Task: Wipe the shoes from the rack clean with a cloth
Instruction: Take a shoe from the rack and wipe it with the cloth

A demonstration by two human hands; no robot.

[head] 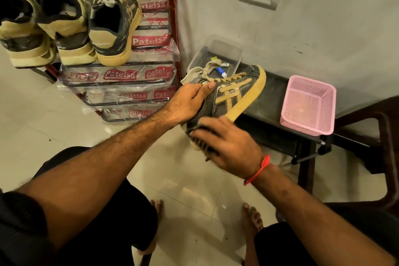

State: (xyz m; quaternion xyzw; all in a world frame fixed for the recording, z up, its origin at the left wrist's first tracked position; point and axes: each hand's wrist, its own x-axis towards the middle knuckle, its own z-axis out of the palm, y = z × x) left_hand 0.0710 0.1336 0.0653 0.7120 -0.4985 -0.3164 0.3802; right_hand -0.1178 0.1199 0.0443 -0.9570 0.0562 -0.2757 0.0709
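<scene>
Your left hand [190,101] grips the dark shoe [228,101] at its collar, holding it above the floor. Your right hand [228,144] presses a dark cloth [200,143] against its heel, fingers curled round it.

The shoe [228,97] you hold is dark grey-black with a pebbled grain, crossed tan stripes on its side, tan laces and a yellow-tan sole. Against its heel your right hand [228,147] presses a dark cloth [194,129]; a red thread [258,170] circles that wrist. Right of the shoe, a pale pink mesh basket [308,104] stands on the black bench [274,95]. Left of the shoe, the rack [170,17] is red and black, wrapped in clear plastic printed with red-and-white labels. Its top shelf carries three shoes [69,26] in black, cream and yellow-tan. Behind the shoe, a clear tray [218,49] holds a blue-and-white tube [221,71].
</scene>
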